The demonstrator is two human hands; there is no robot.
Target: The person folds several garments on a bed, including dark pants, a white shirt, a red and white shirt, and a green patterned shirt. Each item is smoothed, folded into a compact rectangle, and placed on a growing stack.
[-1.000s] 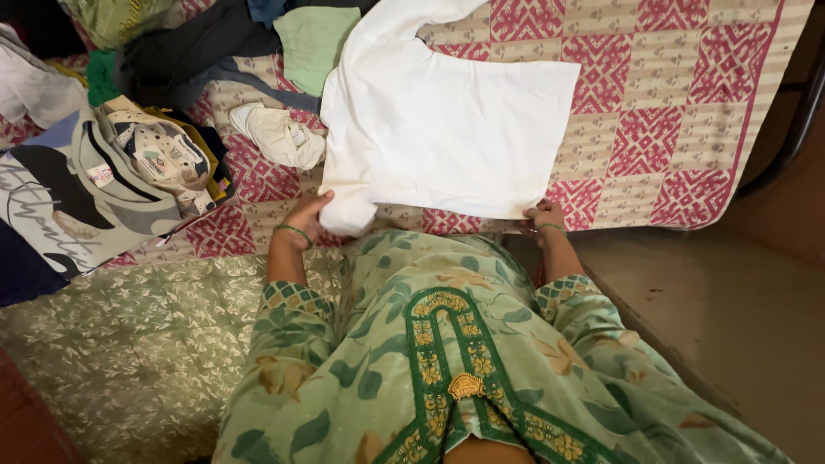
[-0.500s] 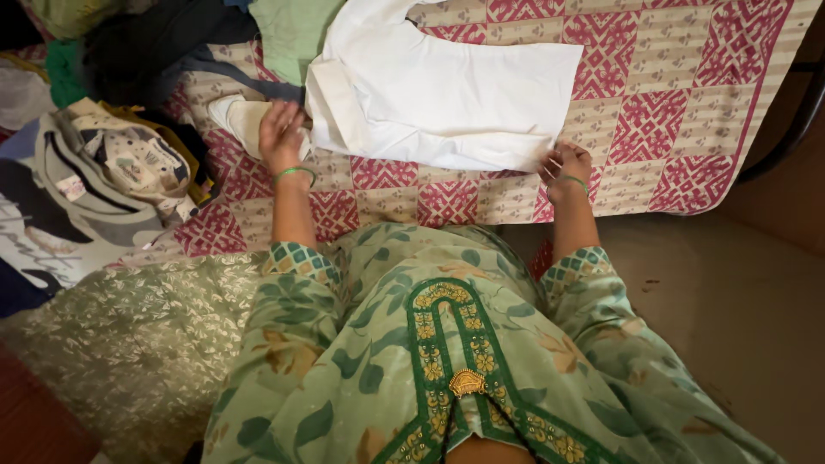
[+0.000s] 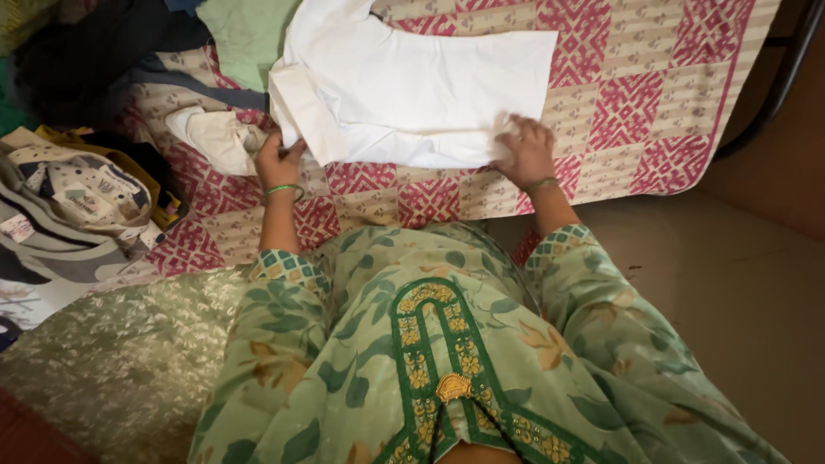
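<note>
At the far left edge lies a heap of printed clothes (image 3: 60,206) in grey, cream and yellow, resting on the bed beside a patch of pale green patterned cloth (image 3: 112,344). Above them sits a dark bundle of garments (image 3: 94,51), and next to that a light green piece (image 3: 241,30). A small crumpled cream cloth (image 3: 215,137) lies just left of the left hand (image 3: 279,159). That hand's grip is pinched on the folded left edge of the white shirt (image 3: 412,86), the fingers closed around the fabric; a green bangle (image 3: 284,189) circles the wrist. The white shirt is spread flat on the red and beige checked bedspread (image 3: 653,94), its near hem folded under, in the middle of the bed's near side. The right hand (image 3: 526,153) lies on the shirt's lower right corner, palm down, fingers spread and pressing the cloth flat. To the right, the bedspread hangs over the bed's edge above a brown floor (image 3: 739,292).
</note>
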